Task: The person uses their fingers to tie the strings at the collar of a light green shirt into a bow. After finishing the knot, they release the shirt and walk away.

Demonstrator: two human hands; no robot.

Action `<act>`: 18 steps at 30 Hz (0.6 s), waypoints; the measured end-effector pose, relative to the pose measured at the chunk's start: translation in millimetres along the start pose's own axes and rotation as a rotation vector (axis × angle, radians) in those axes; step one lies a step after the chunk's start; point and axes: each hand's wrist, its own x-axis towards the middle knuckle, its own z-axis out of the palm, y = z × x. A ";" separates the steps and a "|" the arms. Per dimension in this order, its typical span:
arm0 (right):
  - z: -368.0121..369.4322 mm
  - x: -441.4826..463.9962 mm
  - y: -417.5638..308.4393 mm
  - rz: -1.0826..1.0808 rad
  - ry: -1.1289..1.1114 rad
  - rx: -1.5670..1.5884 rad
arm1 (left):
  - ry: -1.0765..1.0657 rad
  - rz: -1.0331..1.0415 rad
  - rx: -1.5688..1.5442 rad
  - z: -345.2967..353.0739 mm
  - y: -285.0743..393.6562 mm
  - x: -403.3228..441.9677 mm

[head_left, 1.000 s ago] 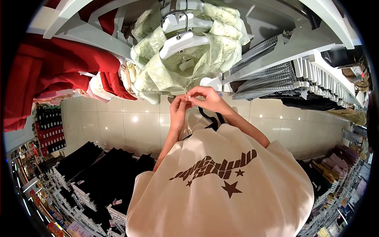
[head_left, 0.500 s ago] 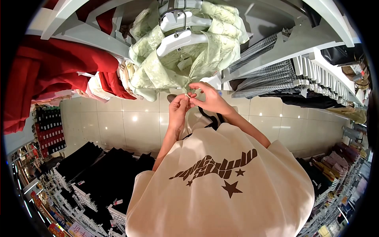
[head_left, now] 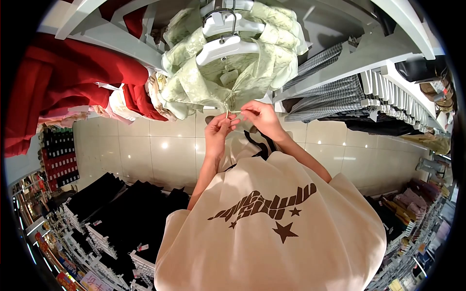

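A pale green patterned garment (head_left: 194, 87) hangs in front of me on a white hanger (head_left: 228, 47). A thin light cord (head_left: 234, 112) comes from its front, below the neckline. My left hand (head_left: 219, 131) pinches the cord between thumb and fingers. To the right, my right hand (head_left: 266, 119) grips another stretch of it, pulled out sideways and fairly taut. Both hands are close together just under the garment's front. Inside the neckline a pale tag (head_left: 229, 77) shows. Whether the cord is knotted at its base is too small to tell.
More green garments (head_left: 284, 39) hang behind the first. Red clothes (head_left: 87, 63) hang at left, checked grey ones (head_left: 325, 92) at right. Black clothes (head_left: 128, 208) on white hangers are at lower left. White rack beams (head_left: 124, 41) frame the display above a tiled floor (head_left: 172, 155).
My right hand has moved slightly right, away from my left hand, drawing the cord out between them. The fingers were bunched together at the cord before. The garment has shifted slightly in view.
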 end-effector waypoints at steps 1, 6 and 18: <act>-0.7 0.3 -3.0 0.018 0.000 -0.025 | 0.001 0.001 -0.002 -2.4 -0.8 0.1; 5.6 -2.3 -27.3 -0.024 -0.123 -0.160 | 0.059 0.109 -0.065 -7.3 -5.7 0.3; 17.3 3.1 -20.2 -0.233 -0.251 -0.148 | -0.014 0.294 0.203 -0.9 -10.1 -4.8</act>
